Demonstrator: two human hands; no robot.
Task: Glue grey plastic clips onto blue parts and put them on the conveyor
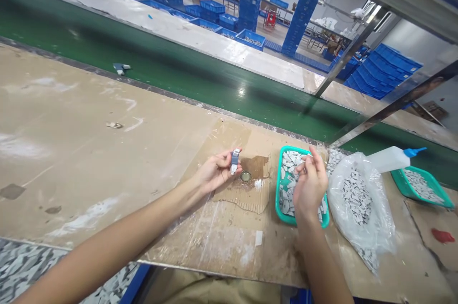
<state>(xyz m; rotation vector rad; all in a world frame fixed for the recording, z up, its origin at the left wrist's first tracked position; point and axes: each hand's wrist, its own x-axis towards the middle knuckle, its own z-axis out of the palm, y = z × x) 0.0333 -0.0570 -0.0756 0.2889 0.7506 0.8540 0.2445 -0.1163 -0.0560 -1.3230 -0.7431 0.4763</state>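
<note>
A small blue-grey and white plastic part (234, 161) is pinched between the fingers of my left hand (218, 170), over a piece of cardboard (250, 199) with a dark stain and a small round metal piece (245, 176). My right hand (311, 182) is raised above a green basket (278, 204) of small white and grey pieces (287, 199). Its fingers are curled and close together; whatever may be between them is too small to make out.
Right of the basket lie a clear bag (375, 218) of small pieces, a white bottle (388, 159) with a blue nozzle and a second green basket (402, 187). A green conveyor belt (200, 87) carries one part (120, 68). A metal post (379, 122) slants at right.
</note>
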